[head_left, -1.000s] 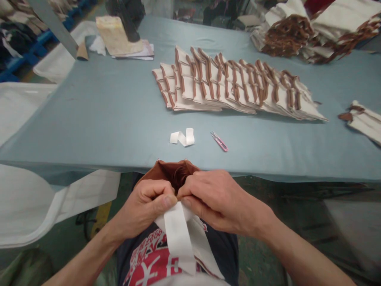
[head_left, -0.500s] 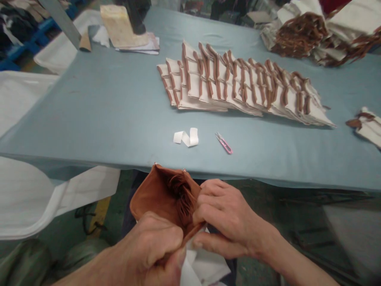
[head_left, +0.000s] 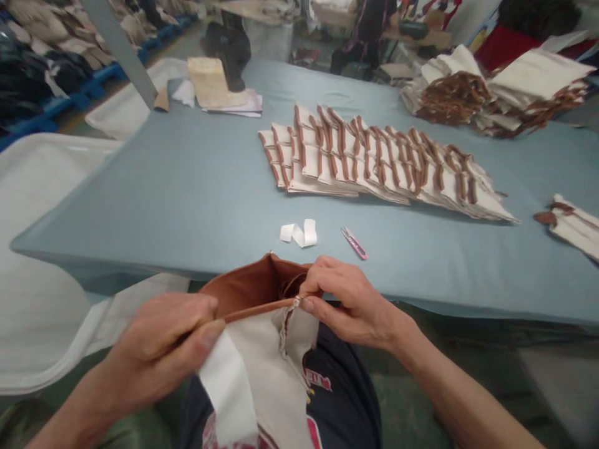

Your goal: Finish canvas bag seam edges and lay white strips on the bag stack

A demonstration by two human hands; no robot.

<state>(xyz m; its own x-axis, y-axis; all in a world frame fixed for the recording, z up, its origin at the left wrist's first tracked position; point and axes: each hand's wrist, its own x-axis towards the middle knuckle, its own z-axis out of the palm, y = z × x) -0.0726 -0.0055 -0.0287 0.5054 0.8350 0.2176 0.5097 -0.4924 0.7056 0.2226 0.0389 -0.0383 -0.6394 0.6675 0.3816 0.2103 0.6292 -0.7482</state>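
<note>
In front of my body I hold up a bag (head_left: 269, 346), cream cloth on the outside and brown within, its mouth spread wide. My left hand (head_left: 163, 333) is closed on the near rim at the left. From under that thumb hangs a strip of white tape (head_left: 230, 383). At the right corner, by a stitched seam, my right hand (head_left: 349, 299) pinches the same rim. Brown strands show inside the bag, partly hidden by my right fingers. Just beyond the bag, a short curled piece of white tape (head_left: 299, 234) and pink thread snips (head_left: 354, 243) lie on the table.
The blue-green table (head_left: 196, 206) has its front edge right behind the bag. A long overlapping row of cream and brown pieces (head_left: 374, 162) lies across it. Bundled stacks (head_left: 449, 87) stand at the back right. White bins (head_left: 42, 187) flank the left side.
My left hand has moved left and up along the rim, stretching the near edge straight. The bag has turned upright, so its cream outside and the hanging tape now show. The view has tilted up slightly.
</note>
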